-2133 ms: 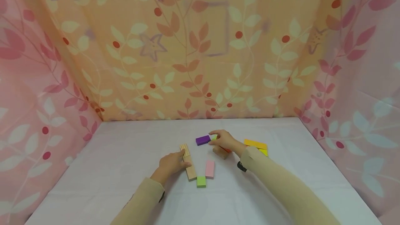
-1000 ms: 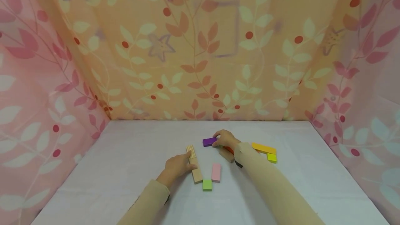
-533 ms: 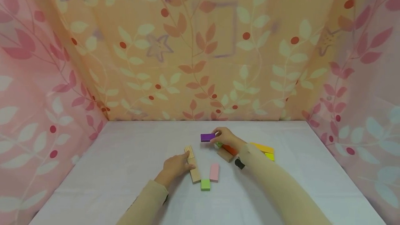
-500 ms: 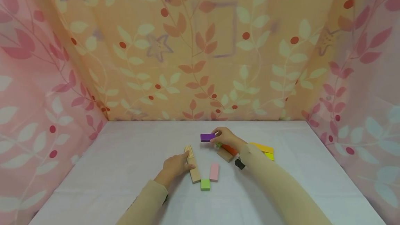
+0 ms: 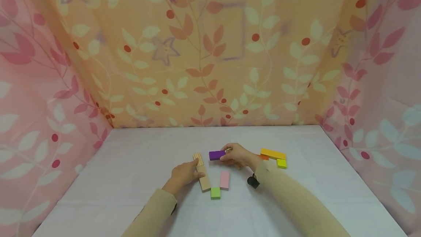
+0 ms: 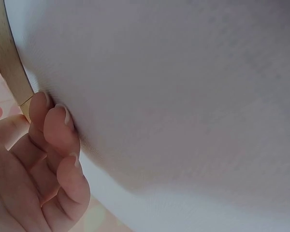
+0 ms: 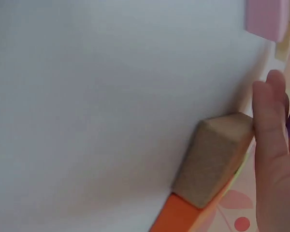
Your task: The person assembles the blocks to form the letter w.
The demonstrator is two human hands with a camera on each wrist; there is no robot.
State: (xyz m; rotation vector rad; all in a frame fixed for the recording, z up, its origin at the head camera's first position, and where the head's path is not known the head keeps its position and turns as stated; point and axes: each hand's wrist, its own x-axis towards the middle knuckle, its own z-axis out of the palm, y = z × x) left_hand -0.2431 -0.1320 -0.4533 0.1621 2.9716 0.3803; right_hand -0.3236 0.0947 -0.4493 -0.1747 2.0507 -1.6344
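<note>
The purple block [image 5: 216,155] has come nearer the person than half a second ago; it now sits beyond the pink block [image 5: 224,180], pinched by the right hand [image 5: 238,154] between thumb and fingers. It seems in transit rather than placed. The left hand [image 5: 185,173] stays put, fingers bent round the plain wooden block [image 5: 204,183], index touching the ridged block [image 5: 197,158]. The green block [image 5: 215,193] lies unmoved on the worktop [image 5: 108,164].
</note>
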